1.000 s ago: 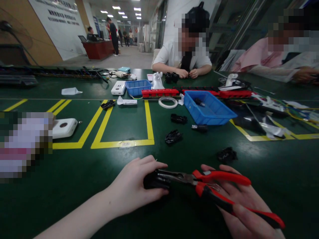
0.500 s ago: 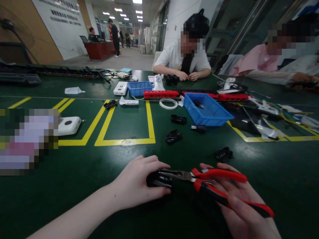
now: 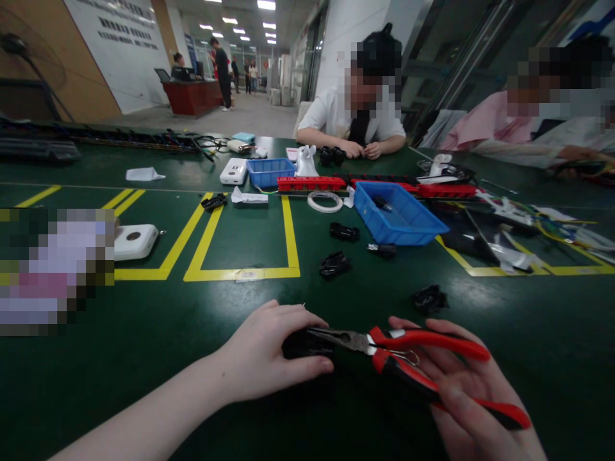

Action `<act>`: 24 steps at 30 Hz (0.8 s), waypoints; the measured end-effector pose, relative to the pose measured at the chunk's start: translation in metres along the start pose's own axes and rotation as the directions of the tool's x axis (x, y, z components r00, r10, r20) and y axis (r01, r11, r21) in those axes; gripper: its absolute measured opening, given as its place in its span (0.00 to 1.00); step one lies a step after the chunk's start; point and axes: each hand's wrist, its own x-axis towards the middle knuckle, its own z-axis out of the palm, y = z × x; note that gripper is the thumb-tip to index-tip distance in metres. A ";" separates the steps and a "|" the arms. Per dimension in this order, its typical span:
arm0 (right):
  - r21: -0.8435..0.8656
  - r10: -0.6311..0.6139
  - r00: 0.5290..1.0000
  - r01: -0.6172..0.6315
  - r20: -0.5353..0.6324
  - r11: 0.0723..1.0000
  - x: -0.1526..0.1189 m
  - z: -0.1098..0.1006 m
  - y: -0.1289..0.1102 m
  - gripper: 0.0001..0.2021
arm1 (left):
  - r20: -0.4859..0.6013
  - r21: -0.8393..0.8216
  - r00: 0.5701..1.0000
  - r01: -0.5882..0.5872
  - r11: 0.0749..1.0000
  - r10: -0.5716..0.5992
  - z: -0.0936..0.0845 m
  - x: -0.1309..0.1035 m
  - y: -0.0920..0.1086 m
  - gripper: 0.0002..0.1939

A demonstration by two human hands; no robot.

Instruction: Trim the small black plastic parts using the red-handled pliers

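My left hand (image 3: 276, 352) is closed around a black plastic part (image 3: 307, 344), fingers over its top and thumb along its near side. Red-handled needle-nose pliers (image 3: 353, 340) lie in my right hand (image 3: 473, 390), the handles spread apart between fingers and thumb. The tips of the pliers reach the top of the black part beside my left fingertips; whether they grip anything there is hidden. Farther up the green table are similar black pieces: a crumpled-looking one (image 3: 335, 264), a smoother one (image 3: 344, 231), and another (image 3: 430, 299) beyond my right hand.
A blue bin (image 3: 398, 214) with a dark item inside stands ahead, near a roll of tape (image 3: 325, 202) and red strips (image 3: 310, 184). A white power bank (image 3: 136, 241) lies at left beside a blurred-out object. A co-worker in a white shirt (image 3: 321, 121) sits opposite.
The handles of the pliers have spread a little wider in my right hand. The black part in my left hand has tilted slightly; my left hand stays nearly in place.
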 end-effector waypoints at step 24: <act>0.088 0.157 0.955 -0.139 -0.251 0.986 -0.007 0.022 -0.021 0.25 | -0.103 -0.278 0.994 0.010 0.961 -0.040 0.003 -0.004 -0.004 0.17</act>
